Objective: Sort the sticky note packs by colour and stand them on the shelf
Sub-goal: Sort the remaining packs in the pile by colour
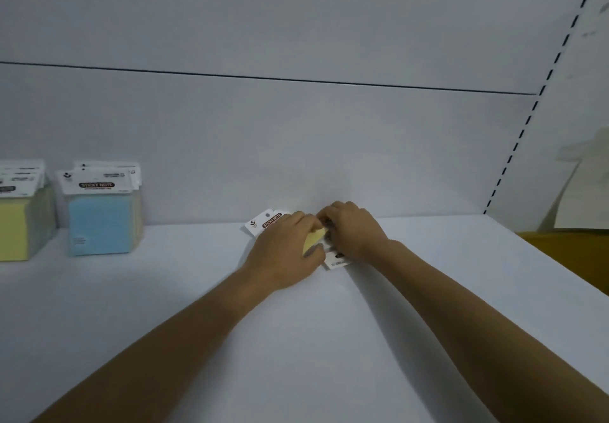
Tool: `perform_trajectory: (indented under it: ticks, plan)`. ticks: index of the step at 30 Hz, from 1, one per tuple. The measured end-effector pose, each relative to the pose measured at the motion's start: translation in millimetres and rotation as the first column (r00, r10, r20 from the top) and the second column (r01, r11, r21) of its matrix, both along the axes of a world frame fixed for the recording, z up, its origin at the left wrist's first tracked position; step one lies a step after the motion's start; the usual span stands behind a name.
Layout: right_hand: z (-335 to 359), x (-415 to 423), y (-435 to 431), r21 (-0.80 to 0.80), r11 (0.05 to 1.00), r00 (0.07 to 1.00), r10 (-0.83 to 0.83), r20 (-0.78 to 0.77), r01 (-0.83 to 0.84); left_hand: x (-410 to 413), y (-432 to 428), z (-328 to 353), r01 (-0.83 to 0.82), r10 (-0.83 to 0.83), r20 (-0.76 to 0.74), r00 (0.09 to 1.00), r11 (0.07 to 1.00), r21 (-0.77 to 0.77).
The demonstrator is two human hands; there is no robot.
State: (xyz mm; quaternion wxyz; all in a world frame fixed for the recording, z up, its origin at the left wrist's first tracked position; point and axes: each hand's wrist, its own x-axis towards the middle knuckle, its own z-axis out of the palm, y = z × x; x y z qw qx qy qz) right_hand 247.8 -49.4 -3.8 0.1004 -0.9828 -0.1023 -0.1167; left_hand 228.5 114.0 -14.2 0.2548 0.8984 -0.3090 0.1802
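- Step in hand, as judged: separating two packs mid-shelf, close to the white back panel (296, 142), ahead of standing each with its colour.
- Left hand (286, 251): curled round the pale yellow square sticky note pack (313, 239), thumb under the near edge, white printed header card (263, 221) pointing away to the left.
- Right hand (352, 231): fingers bent down over a second pack (337, 259), touching the first. Only a white card end visible, colour hidden.
- Hold the yellow pack by its paper block, not by the thin card; likely to bend otherwise.
- Lift clear of the flat white shelf board (296, 340) rather than dragging.
- Carry to the upright yellow row (16, 228) at far left, just beside the upright light blue row (100, 225); both well apart from the hands.
- Set down on the bottom edge, header card up, printed face forward, snug against the neighbouring pack to prevent tipping.
- Confirm the colour of the second pack before choosing a row.
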Motion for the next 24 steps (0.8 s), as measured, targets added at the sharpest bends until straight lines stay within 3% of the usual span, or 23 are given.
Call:
perform_trajectory:
  ticks: [6,10,13,16,20,22,24]
  plan:
    - [-8.3,-19.1,-23.2,-0.17,0.983,0.995,-0.059,0.077,0.071,-4.0,-0.7,-2.9,-0.122,0.112,0.079,0.991,0.982,0.143]
    - [-3.4,-35.2,-41.3,0.061,0.995,0.994,-0.071,-0.078,0.076,-13.6,-5.4,3.4,-0.207,0.193,0.077,0.978,0.937,0.282]
    - [-0.5,-49.4,-58.5,0.276,0.961,0.987,0.015,-0.163,0.031,-29.1,-10.2,2.9,-0.228,0.242,-0.046,0.969,0.952,0.205]
    - [-1.0,-62.9,-80.1,0.52,0.854,0.985,0.1,-0.14,-0.013,-52.2,-16.7,0.9,-0.25,0.261,-0.097,0.961,0.962,0.11]
    - [-4.6,-74.5,-102.4,0.71,0.702,0.981,0.17,-0.096,-0.053,-86.3,-25.9,5.7,-0.351,0.354,-0.144,0.924,0.935,0.044]
    - [-6.3,-76.9,-107.0,0.808,0.589,0.976,0.19,-0.109,-0.025,-100.8,-30.5,3.3,-0.471,0.47,-0.117,0.875,0.882,0.023]
    - [-3.8,-79.0,-107.6,0.888,0.459,0.965,0.223,-0.135,0.018,-113.1,-32.9,-2.4,-0.658,0.655,-0.077,0.751,0.753,-0.02]
